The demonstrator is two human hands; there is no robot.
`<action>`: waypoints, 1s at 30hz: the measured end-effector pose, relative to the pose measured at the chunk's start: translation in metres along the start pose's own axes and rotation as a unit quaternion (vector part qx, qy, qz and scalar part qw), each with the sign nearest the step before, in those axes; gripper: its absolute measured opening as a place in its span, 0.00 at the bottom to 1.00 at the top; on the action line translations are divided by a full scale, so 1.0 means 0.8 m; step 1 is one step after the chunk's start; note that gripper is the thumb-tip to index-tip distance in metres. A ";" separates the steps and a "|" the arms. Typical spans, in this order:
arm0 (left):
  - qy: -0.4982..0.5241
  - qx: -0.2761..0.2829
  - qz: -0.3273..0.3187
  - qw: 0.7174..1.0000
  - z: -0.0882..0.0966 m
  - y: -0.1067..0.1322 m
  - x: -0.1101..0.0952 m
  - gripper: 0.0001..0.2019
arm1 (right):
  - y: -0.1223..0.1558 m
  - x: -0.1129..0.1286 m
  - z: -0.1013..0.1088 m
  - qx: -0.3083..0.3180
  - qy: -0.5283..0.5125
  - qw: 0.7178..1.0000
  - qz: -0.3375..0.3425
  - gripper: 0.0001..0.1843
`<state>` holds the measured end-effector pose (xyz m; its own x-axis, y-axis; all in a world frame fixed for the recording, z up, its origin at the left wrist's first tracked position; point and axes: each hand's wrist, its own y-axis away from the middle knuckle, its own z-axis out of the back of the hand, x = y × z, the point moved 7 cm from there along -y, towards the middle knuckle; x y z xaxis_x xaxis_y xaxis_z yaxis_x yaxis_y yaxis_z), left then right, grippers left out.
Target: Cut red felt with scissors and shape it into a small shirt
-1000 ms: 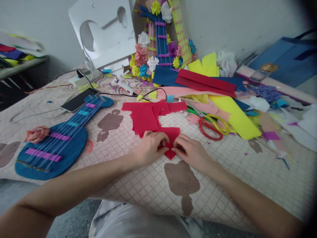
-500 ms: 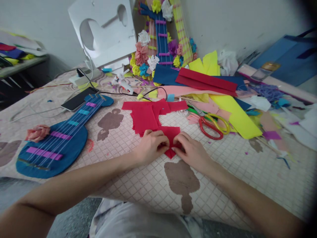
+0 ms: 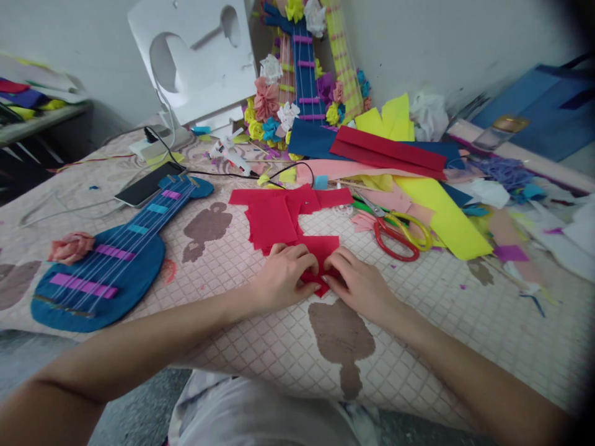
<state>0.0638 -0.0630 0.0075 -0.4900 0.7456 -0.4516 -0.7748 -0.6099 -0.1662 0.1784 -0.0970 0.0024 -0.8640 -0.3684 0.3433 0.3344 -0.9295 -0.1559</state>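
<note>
My left hand (image 3: pixel 284 277) and my right hand (image 3: pixel 357 282) meet over a small red felt piece (image 3: pixel 320 249) lying on the patterned cloth. Both hands pinch and fold its near corner, fingers curled together on it. Just beyond it lies a pile of red felt squares (image 3: pixel 274 218). The folded part is mostly hidden under my fingertips.
Red and yellow scissors (image 3: pixel 398 237) lie to the right. A blue felt guitar (image 3: pixel 105 266) with a pink felt rose (image 3: pixel 70 247) lies left, a phone (image 3: pixel 143 186) beside its neck. Yellow, red and blue felt sheets (image 3: pixel 388 152), a glue gun (image 3: pixel 230 156) and a decorated guitar (image 3: pixel 302 74) crowd the back.
My fingers have closed in further on the red piece, tucking its near corner so less of it shows below my hands. Nothing else has moved.
</note>
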 end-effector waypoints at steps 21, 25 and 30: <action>0.035 0.008 0.001 0.999 0.000 -0.001 0.005 0.22 | -0.002 0.006 0.000 0.013 0.028 0.999 -0.026 0.10; 0.107 0.015 0.009 0.994 0.007 -0.004 0.013 0.12 | -0.002 0.007 -0.002 0.014 0.032 0.999 -0.030 0.12; 0.109 -0.009 0.032 0.994 0.018 -0.004 0.028 0.09 | 0.000 0.003 -0.002 0.015 0.019 0.999 -0.037 0.15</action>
<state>0.0497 -0.0406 0.0109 -0.4386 0.6308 -0.6401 -0.7369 -0.6601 -0.1455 0.1756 -0.0976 0.0018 -0.9006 -0.2976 0.3168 0.2793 -0.9547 -0.1029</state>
